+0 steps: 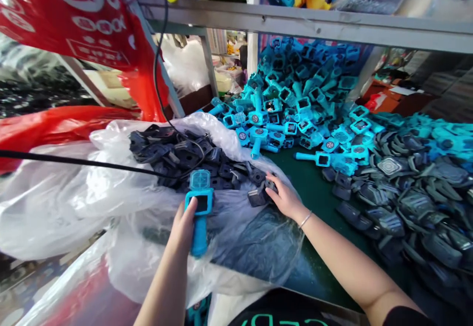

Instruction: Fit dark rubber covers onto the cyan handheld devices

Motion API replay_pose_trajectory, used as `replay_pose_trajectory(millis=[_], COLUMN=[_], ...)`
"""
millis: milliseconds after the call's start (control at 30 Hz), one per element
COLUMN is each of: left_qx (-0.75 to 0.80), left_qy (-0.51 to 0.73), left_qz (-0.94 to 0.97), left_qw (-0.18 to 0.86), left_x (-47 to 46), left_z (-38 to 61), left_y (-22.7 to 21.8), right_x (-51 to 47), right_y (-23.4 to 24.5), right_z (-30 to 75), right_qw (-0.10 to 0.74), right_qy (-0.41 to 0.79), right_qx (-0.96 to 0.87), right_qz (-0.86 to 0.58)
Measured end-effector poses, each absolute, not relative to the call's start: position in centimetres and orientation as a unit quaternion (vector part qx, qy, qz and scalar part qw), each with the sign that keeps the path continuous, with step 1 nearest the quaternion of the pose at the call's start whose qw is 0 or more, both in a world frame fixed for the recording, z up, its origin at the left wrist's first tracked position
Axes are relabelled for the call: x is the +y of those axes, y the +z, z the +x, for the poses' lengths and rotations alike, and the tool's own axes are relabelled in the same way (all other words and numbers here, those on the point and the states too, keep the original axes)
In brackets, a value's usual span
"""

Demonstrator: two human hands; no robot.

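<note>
Worktop [321, 271], dark green, carries three big heaps. One is blue pieces [288, 104] at the back, too many to count. One is dark parts [417, 202] on the right, also too many to count. The third is black pieces [185, 156], lying on one big clear bag [81, 207], with many of them hidden under others. One black cord [74, 162] runs in from the left over the bag. One red bag [74, 20] hangs at the top left.

Two hands are at work. The left hand [185, 217] holds one blue toy [199, 237] in front of the clear bag. Its grip is closed around the toy, with the thumb flat on the square frame; the other fingers are mostly hidden. The toy stands with its handle down and its see-through flap up.

The right hand [283, 195] reaches up and left, and its wrist wears one thin bracelet [305, 219]. Its grip is narrow, with fingers and thumb around one small black piece [271, 186] at the right end of the black heap. I cannot tell if that piece is lifted.
</note>
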State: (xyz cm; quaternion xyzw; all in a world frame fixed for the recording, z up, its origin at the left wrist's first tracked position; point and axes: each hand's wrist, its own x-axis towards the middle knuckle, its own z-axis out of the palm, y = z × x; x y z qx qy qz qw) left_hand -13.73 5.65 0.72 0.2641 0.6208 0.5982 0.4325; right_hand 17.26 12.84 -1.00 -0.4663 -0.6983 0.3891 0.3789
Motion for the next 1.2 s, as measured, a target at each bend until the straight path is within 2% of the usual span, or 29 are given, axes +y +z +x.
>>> replay_pose_trajectory(millis=[67, 133, 267, 367, 533, 700, 800, 900, 1000, 1100, 1200], left_qx=[0.646, 0.612, 0.491, 0.470, 0.483, 0.483, 0.464, 0.426, 0.366, 0.265, 0.203], left_qy=[0.593, 0.614, 0.614, 0.552, 0.522, 0.512, 0.525, 0.531, 0.506, 0.454, 0.385], left_qz=[0.354, 0.390, 0.289, 0.206, 0.168, 0.189, 0.173, 0.144, 0.119, 0.091, 0.131], left_qw=[0.324, 0.310, 0.546, 0.658, 0.683, 0.685, 0.692, 0.718, 0.772, 0.846, 0.891], left_x=[4.2, 2.8, 1.8, 2.6, 3.6, 3.3, 2.9, 2.6, 2.6, 2.7, 2.3], left_z=[-13.3, -11.7, -6.2, -2.5, -0.6, -0.5, -0.5, -0.5, -0.4, -0.1, 0.9], left_y=[1.1, 1.5, 2.8, 3.1, 1.5, 0.6, 0.8, 1.4, 2.4, 3.2, 3.2], right_x=[11.9, 11.2, 10.6, 10.0, 7.4, 5.9, 5.9, 5.7, 4.3, 2.4, 0.9], right_y=[-0.2, 0.4, -0.2, -1.2, -1.4, 0.4, 1.5, 2.3, 2.6, 2.7, 2.9], right_z=[17.9, 18.4, 19.0, 19.1, 20.4, 22.8, 23.5, 23.5, 23.2, 22.8, 22.2], right_qw=[0.401, 0.410, 0.393, 0.376, 0.304, 0.212, 0.189, 0.237, 0.353, 0.454, 0.500], right_qy=[0.405, 0.437, 0.485, 0.445, 0.351, 0.318, 0.304, 0.281, 0.280, 0.342, 0.381], right_qx=[-0.672, -0.642, -0.606, -0.619, -0.694, -0.752, -0.770, -0.791, -0.764, -0.700, -0.685], right_qz=[-0.473, -0.478, -0.493, -0.527, -0.550, -0.537, -0.528, -0.489, -0.461, -0.433, -0.367])
